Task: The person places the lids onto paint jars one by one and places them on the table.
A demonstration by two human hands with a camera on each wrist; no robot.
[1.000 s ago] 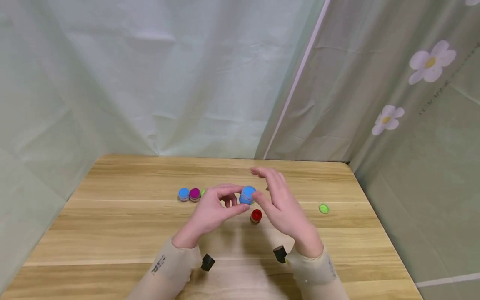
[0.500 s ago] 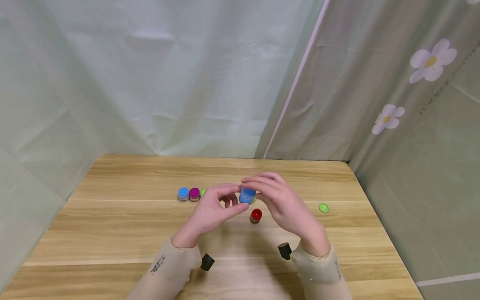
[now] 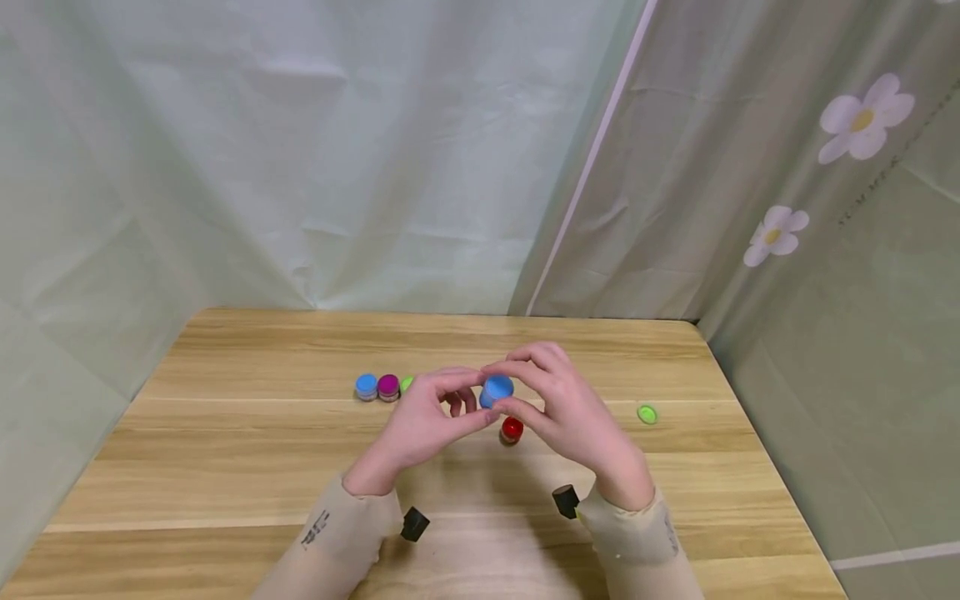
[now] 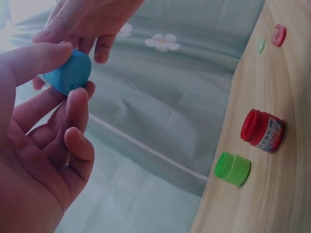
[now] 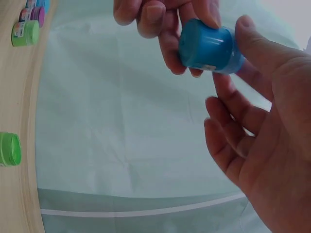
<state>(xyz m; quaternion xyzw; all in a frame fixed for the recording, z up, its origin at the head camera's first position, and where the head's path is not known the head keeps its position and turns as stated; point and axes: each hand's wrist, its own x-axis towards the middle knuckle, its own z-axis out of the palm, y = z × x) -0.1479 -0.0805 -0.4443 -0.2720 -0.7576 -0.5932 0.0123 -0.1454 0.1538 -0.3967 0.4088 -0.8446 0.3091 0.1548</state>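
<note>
Above the table, my left hand holds a small blue paint jar by its body, thumb on one side and fingers on the other. My right hand grips the jar's lid end between thumb and fingers. In the left wrist view the jar's base faces the camera, and the lid end is hidden by fingers. Below the hands a red jar stands with its mouth uncovered. Beside it is an uncovered green jar, hidden behind the hands in the head view.
To the left stand a lidded blue jar, a purple jar and another green jar. A green lid and a red lid lie on the right of the wooden table. Curtains hang behind.
My right hand first moves over the top of the blue jar, then its thumb and fingers close on the lid end. The left hand keeps its hold almost unmoved.
</note>
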